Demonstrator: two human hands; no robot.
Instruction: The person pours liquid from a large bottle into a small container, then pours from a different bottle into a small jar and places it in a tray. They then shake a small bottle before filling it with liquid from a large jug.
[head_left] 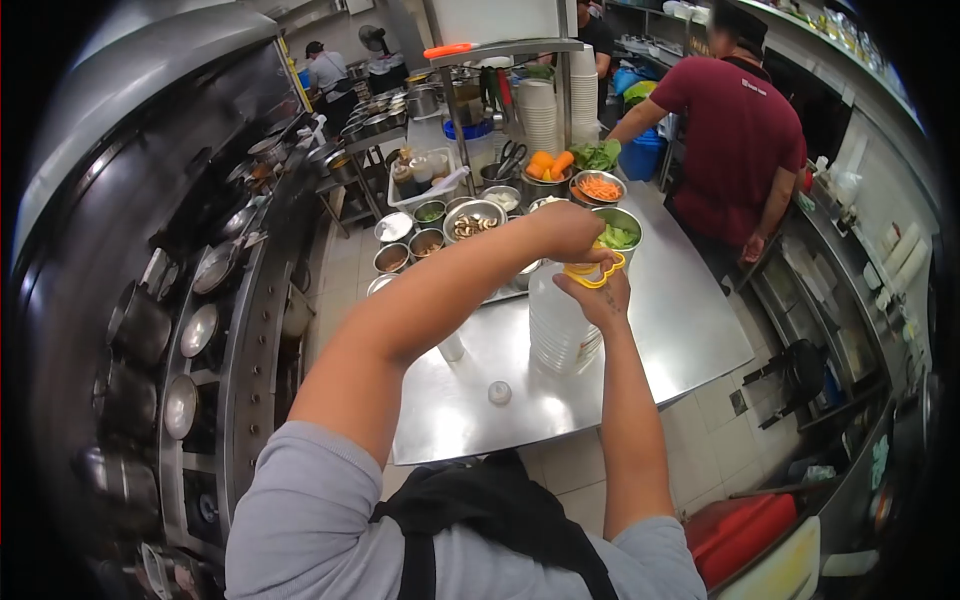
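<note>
A large clear ribbed plastic jug (562, 325) stands on the steel table in front of me. Around its neck is a yellow handle (612, 268). My right hand (604, 292) is closed round the handle and neck, thumb toward the left. My left hand (574, 234) reaches across from the left and is closed just above the jug's mouth. Whatever its fingers grip is hidden behind the hand. Nearer to me, a small round whitish cap (499, 392) lies on the table. A white cylindrical container (451, 347) is partly hidden under my left forearm.
Beyond my hands are bowls of mushrooms (470, 222), shredded carrot (600, 188) and chopped greens (622, 232). Stacked white tubs (540, 115) stand under a shelf. A co-worker in a maroon shirt (735, 130) is at the right. Stoves with pans (200, 330) line the left.
</note>
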